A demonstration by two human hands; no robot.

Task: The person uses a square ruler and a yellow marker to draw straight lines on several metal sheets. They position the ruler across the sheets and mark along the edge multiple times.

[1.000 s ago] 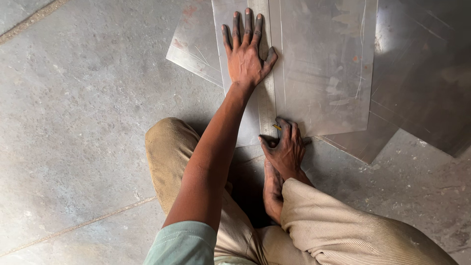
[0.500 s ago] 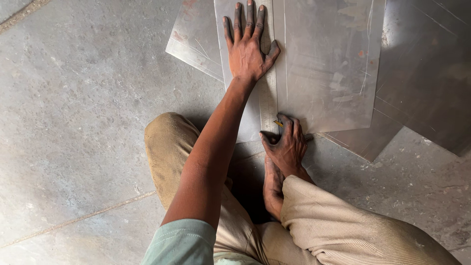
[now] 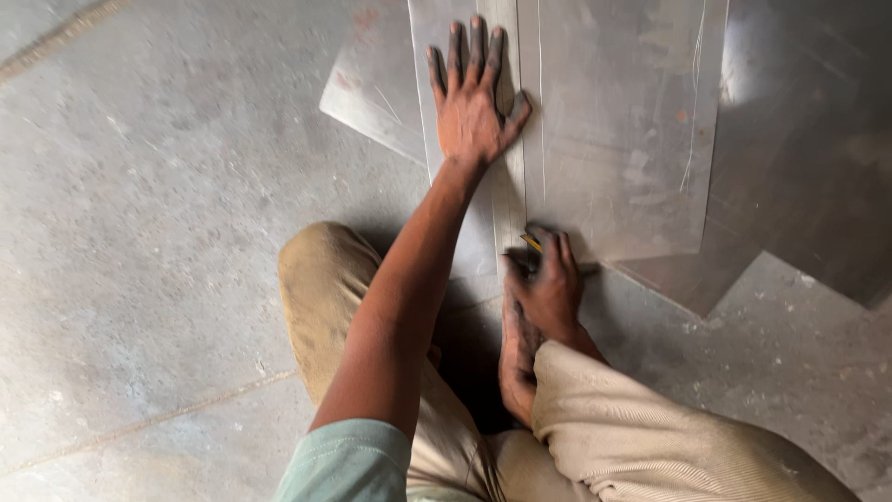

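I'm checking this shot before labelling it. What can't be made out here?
- Tool in the right hand, head view: only a yellow tip shows; fingers hide the rest.
- Metal sheets: cut off by the top edge.
- Metal strip: partly covered by the left hand.
- Foot: partly hidden by the trouser leg.

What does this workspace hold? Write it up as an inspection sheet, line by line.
Surface: grey concrete floor, dusty, with seams.
Job's things: several overlapping metal sheets flat on the floor; a narrow metal strip lies along the top sheet's edge.
Clutter: nothing seen.
Grips: left hand pressed flat, fingers spread, on the strip; right hand at the sheet's near edge, closed on a small yellow-tipped tool, kind unclear.
Cables: nothing seen.
Surroundings: the person's bent knees in tan trousers and a bare foot beneath the right hand.
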